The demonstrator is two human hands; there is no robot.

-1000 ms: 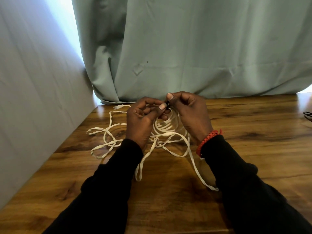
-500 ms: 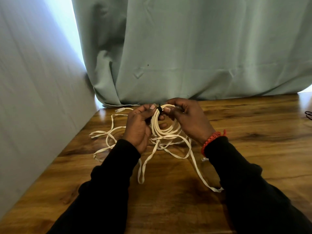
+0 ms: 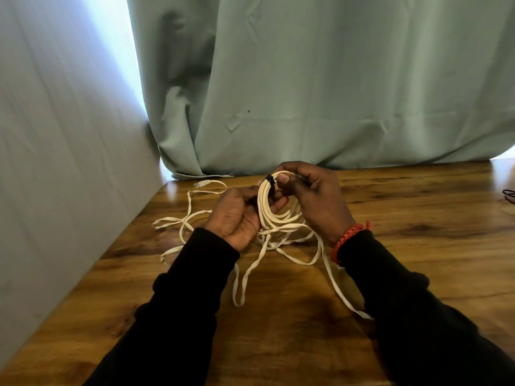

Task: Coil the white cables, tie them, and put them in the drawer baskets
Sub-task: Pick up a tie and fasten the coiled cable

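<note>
The wooden tabletop point(image 3: 418, 246) carries a flat white cable point(image 3: 267, 210), part gathered into a coil held upright above the boards between both hands, part lying loose toward 9 o'clock and toward 6 o'clock. The left hand point(image 3: 237, 218) curls round the coil's 9 o'clock side; the right hand point(image 3: 315, 196) curls over its 3 o'clock side, thumb pressed just beside the black tie point(image 3: 269, 180) cinched at the coil's 12 o'clock. The coil stands roughly on edge, its plane running from near to far, long axis up and down. The cable looks light, limp and ribbon-like, probably prone to springing open and twisting, so the bundled turns next to the tie seem the safest hold. A plug end point(image 3: 200, 184) lies at 10 o'clock, pointing left; another end point(image 3: 362, 314) trails toward 5 o'clock.
</note>
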